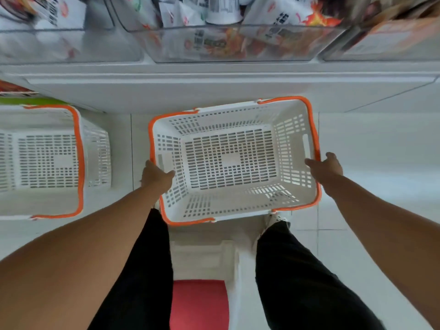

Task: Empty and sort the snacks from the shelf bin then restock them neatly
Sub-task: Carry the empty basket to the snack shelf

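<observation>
A person looks down at a white shopping basket (228,160) with orange handles. It sits on the pale tiled floor (381,144) in the middle of the view, and nothing is in it.

The left hand (156,176) holds the basket's left rim at about 9 o'clock. Its thumb hooks over the edge into the basket and the fingers curl round the outside. The right hand (327,166) is at the right rim at about 3 o'clock. Its fingers reach over the orange handle and touch the edge, but I cannot tell if they wrap round it.

At 12 o'clock from the basket there is a white shelf (214,75). On it stand clear plastic bins. The middle shelf bin (233,44) is full of snack packets (278,15), white with red and orange pictures. More clear bins stand just beside it, one at the left (71,44) and one at the right (381,44), also with packets inside. The packets look blurry, so the words on them cannot be read.

At 9 o'clock from the middle basket sits a second white basket (47,160) with an orange handle, near it but not touching.

At 6 o'clock, the person's legs in black trousers (297,282) stand on each side of a white stool with a red seat (198,303). A white shoe (276,219) peeks out just beside the basket's near edge.
</observation>
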`<state>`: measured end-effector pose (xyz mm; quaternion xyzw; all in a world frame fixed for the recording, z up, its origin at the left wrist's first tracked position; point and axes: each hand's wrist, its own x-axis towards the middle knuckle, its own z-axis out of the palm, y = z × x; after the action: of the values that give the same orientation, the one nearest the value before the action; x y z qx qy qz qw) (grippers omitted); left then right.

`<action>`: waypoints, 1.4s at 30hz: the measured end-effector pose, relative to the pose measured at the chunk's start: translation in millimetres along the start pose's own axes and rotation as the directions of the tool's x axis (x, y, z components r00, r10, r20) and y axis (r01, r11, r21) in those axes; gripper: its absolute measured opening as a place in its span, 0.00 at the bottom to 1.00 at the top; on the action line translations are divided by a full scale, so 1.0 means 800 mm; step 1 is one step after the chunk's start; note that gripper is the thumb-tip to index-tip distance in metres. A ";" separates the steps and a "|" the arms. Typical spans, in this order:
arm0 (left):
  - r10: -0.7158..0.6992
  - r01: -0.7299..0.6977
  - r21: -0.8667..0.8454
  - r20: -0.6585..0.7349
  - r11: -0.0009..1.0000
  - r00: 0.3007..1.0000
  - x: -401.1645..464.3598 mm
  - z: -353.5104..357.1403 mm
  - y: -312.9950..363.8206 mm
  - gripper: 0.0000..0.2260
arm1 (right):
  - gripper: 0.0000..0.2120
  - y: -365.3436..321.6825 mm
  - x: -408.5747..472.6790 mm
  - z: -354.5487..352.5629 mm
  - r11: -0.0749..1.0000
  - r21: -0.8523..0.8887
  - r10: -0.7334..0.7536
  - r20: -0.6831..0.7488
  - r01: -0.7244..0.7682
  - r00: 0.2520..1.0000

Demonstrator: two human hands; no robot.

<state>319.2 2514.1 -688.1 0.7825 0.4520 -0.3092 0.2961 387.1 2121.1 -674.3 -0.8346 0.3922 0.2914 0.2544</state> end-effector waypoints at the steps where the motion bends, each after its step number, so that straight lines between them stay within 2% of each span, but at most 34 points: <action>1: -0.020 0.020 0.000 0.015 1.000 1.000 0.013 0.008 -0.002 0.29 | 0.28 0.005 0.007 0.012 1.000 -0.007 -0.007 -0.034 0.007 0.999; 3: -0.044 0.044 -0.004 -0.032 0.999 0.999 0.029 0.010 -0.008 0.20 | 0.20 0.013 0.010 0.034 0.999 -0.038 -0.026 -0.105 0.022 0.994; 6: 0.083 -0.087 -0.020 -0.144 0.996 0.986 0.058 -0.018 -0.014 0.13 | 0.17 0.015 -0.001 0.056 0.999 -0.037 0.003 -0.168 -0.009 0.986; 9: 0.196 -0.197 0.016 -0.209 0.980 0.958 0.088 -0.067 -0.007 0.13 | 0.17 0.011 -0.019 0.077 0.999 -0.039 -0.019 -0.122 0.014 0.992; 16: 0.210 -0.205 0.045 -0.194 0.978 0.958 0.112 -0.084 -0.042 0.13 | 0.11 0.000 -0.037 0.113 0.992 -0.108 -0.081 -0.175 0.063 0.981; 18: 0.235 -0.215 0.125 -0.172 0.968 0.957 0.121 -0.086 -0.039 0.13 | 0.12 -0.005 -0.030 0.112 0.987 -0.158 -0.056 -0.122 0.036 0.991; 19: 0.300 -0.262 0.205 -0.180 0.943 0.937 0.121 -0.089 -0.029 0.15 | 0.15 -0.017 -0.030 0.109 0.979 -0.200 -0.041 -0.074 0.026 0.996; 20: 0.415 -0.355 0.276 -0.205 0.893 0.886 0.119 -0.091 -0.016 0.18 | 0.22 -0.036 -0.030 0.106 0.968 -0.242 -0.073 -0.035 0.063 0.997; 21: 0.559 -0.489 0.302 -0.225 0.819 0.798 0.112 -0.094 0.006 0.23 | 0.30 -0.062 -0.032 0.101 0.949 -0.265 -0.182 -0.021 0.170 0.983; 22: 0.692 -0.635 0.280 -0.209 0.720 0.691 0.099 -0.096 0.033 0.25 | 0.35 -0.094 -0.039 0.095 0.908 -0.264 -0.344 -0.027 0.325 0.939; 23: 0.793 -0.758 0.231 -0.162 0.610 0.588 0.081 -0.098 0.064 0.23 | 0.37 -0.130 -0.053 0.088 0.830 -0.264 -0.520 -0.045 0.492 0.853; 25: 0.911 -0.898 0.156 -0.068 0.412 0.406 0.038 -0.099 0.119 0.16 | 0.31 -0.193 -0.089 0.075 0.616 -0.295 -0.775 -0.058 0.731 0.629; 27: 0.954 -0.946 0.121 -0.042 0.301 0.298 0.010 -0.100 0.147 0.12 | 0.19 -0.232 -0.125 0.063 0.417 -0.328 -0.909 -0.136 0.848 0.394; 29: 0.977 -0.970 0.131 -0.079 0.206 0.197 -0.006 -0.105 0.158 0.11 | 0.13 -0.252 -0.146 0.050 0.221 -0.393 -0.959 -0.256 0.892 0.124; 31: 0.986 -0.975 0.213 -0.162 0.060 0.026 -0.022 -0.118 0.163 0.11 | 0.15 -0.263 -0.149 0.039 0.077 -0.505 -0.938 -0.328 0.860 -0.108; 32: 0.972 -0.956 0.290 -0.211 -0.034 -0.099 -0.031 -0.127 0.167 0.11 | 0.17 -0.267 -0.145 0.032 0.053 -0.566 -0.920 -0.347 0.822 -0.180; 34: 0.905 -0.858 0.482 -0.263 -0.178 -0.335 -0.044 -0.145 0.177 0.12 | 0.19 -0.271 -0.137 0.017 0.078 -0.673 -0.897 -0.369 0.736 -0.243; 35: 0.883 -0.808 0.560 -0.269 -0.183 -0.386 -0.045 -0.154 0.185 0.14 | 0.19 -0.271 -0.135 0.010 0.112 -0.696 -0.893 -0.384 0.709 -0.236; 36: 0.882 -0.763 0.629 -0.263 -0.150 -0.390 -0.043 -0.162 0.192 0.16 | 0.17 -0.270 -0.132 0.005 0.138 -0.701 -0.895 -0.390 0.700 -0.215; 38: 0.925 -0.660 0.750 -0.214 -0.050 -0.313 -0.041 -0.168 0.202 0.18 | 0.14 -0.266 -0.129 0.002 0.139 -0.723 -0.923 -0.342 0.677 -0.176; 40: 0.973 -0.638 0.769 -0.173 0.038 -0.150 -0.041 -0.166 0.209 0.17 | 0.10 -0.269 -0.124 0.000 0.125 -0.763 -0.943 -0.290 0.634 -0.163; 42: 0.988 -0.638 0.761 -0.156 0.119 -0.001 -0.043 -0.164 0.217 0.14 | 0.10 -0.272 -0.122 -0.009 0.146 -0.746 -0.961 -0.263 0.650 -0.087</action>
<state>488.3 2521.4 -547.0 0.9774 -0.1558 0.1389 0.0323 512.7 2288.3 -559.6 -0.9488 -0.2237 -0.2215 0.0265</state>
